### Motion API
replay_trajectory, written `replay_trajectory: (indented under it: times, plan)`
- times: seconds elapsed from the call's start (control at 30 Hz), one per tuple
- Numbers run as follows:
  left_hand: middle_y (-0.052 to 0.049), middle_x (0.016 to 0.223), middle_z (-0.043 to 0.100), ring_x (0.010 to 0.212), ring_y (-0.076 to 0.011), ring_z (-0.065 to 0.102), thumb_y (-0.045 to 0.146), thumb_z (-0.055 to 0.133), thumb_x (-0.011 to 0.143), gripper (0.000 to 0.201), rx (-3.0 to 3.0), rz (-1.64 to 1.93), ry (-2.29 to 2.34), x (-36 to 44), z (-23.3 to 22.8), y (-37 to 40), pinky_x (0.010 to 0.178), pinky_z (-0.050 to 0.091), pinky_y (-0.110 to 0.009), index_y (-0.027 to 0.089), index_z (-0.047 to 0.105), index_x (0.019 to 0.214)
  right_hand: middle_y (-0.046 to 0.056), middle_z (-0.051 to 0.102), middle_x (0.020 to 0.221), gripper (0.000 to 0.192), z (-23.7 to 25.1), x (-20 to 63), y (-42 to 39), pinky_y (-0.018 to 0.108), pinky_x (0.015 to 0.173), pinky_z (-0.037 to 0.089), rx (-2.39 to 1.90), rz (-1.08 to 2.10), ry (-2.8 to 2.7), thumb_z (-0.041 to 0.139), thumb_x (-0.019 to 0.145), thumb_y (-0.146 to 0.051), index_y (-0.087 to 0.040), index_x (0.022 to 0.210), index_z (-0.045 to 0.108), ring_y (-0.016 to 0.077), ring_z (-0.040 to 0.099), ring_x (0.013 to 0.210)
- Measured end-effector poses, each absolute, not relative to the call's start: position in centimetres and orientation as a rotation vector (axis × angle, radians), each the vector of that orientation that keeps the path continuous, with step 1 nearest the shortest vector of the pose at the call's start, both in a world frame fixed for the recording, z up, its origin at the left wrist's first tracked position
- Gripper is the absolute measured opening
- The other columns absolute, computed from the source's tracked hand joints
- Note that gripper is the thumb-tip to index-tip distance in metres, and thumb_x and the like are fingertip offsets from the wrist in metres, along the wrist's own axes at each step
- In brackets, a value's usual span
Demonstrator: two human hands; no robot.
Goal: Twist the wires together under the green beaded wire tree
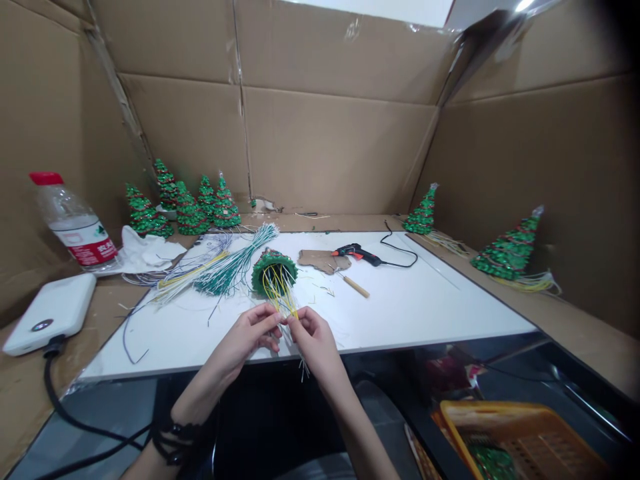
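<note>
A small green Christmas tree lies on its side on the white board, its hollow base turned toward me. Yellow and white wires run out of that base to my hands. My left hand pinches the wires between thumb and fingertips. Close against it, my right hand also pinches the bundle, and the loose wire ends hang below, past the board's front edge. Left of the tree lies a bundle of green and white wires, with yellow and purple wires beside it.
A glue gun rests by a cardboard scrap and a wooden-handled awl. Several finished trees stand at back left; others stand right. A bottle and white power bank are left, an orange basket lower right.
</note>
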State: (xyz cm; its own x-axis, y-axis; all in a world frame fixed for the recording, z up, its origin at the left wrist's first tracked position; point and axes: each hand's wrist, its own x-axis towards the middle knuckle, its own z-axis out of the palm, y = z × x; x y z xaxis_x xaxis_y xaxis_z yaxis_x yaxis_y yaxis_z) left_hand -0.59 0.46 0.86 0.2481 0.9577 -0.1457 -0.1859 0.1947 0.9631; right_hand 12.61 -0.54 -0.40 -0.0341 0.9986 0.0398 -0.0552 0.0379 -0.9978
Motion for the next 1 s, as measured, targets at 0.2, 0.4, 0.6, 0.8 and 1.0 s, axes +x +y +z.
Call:
replay_trajectory:
  times: [0.2, 0.4, 0.6, 0.8, 1.0]
  plan:
    - [0.002, 0.06, 0.053, 0.05, -0.0086, 0.051, 0.035, 0.069, 0.068, 0.023, 1.064, 0.999, 0.968, -0.7, 0.4, 0.6, 0.048, 0.044, -0.021, 0.015, 0.057, 0.07, -0.004, 0.047, 0.055, 0.023, 0.0, 12.5, -0.4, 0.021, 0.047, 0.029, -1.12, 1.214, -1.209, 0.055, 0.071, -0.038, -0.018, 0.066, 0.047, 0.0095, 0.04, 0.049]
    - [0.001, 0.065, 0.055, 0.057, -0.0099, 0.051, 0.034, 0.071, 0.066, 0.023, 1.065, 1.036, 0.958, -0.5, 0.4, 0.7, 0.05, 0.044, -0.021, 0.015, 0.058, 0.069, -0.009, 0.038, 0.048, 0.025, 0.2, 13.5, -0.3, 0.019, 0.042, 0.02, -1.144, 1.324, -1.266, 0.052, 0.074, -0.042, -0.019, 0.071, 0.044, 0.0069, 0.027, 0.041]
    - [-0.002, 0.073, 0.059, 0.062, -0.0104, 0.053, 0.032, 0.07, 0.067, 0.022, 1.007, 1.031, 0.926, -0.6, 0.6, 0.6, 0.052, 0.044, -0.021, 0.014, 0.059, 0.07, -0.006, 0.043, 0.054, 0.022, -0.1, 14.7, -0.4, 0.021, 0.045, 0.028, -1.224, 1.162, -1.44, 0.046, 0.08, -0.039, -0.018, 0.077, 0.05, 0.0099, 0.038, 0.046]
    - [-0.005, 0.081, 0.063, 0.063, -0.0103, 0.053, 0.032, 0.068, 0.07, 0.02, 1.01, 1.021, 0.902, -0.7, 0.7, 0.6, 0.054, 0.045, -0.022, 0.013, 0.062, 0.073, 0.007, 0.056, 0.097, 0.02, 2.0, 14.5, -2.0, 0.034, 0.079, 0.039, -1.188, 0.577, -1.606, 0.047, 0.08, -0.021, -0.02, 0.099, 0.054, 0.0212, 0.049, 0.091]
    - [0.0, 0.064, 0.056, 0.055, -0.0082, 0.052, 0.03, 0.067, 0.071, 0.018, 0.999, 1.021, 0.852, -0.5, 0.6, 0.6, 0.052, 0.043, -0.02, 0.014, 0.059, 0.069, 0.0, 0.053, 0.076, 0.012, 3.0, 13.1, -2.9, 0.023, 0.059, 0.044, -0.97, 1.01, -1.528, 0.034, 0.089, -0.021, -0.02, 0.085, 0.045, 0.0121, 0.053, 0.065]
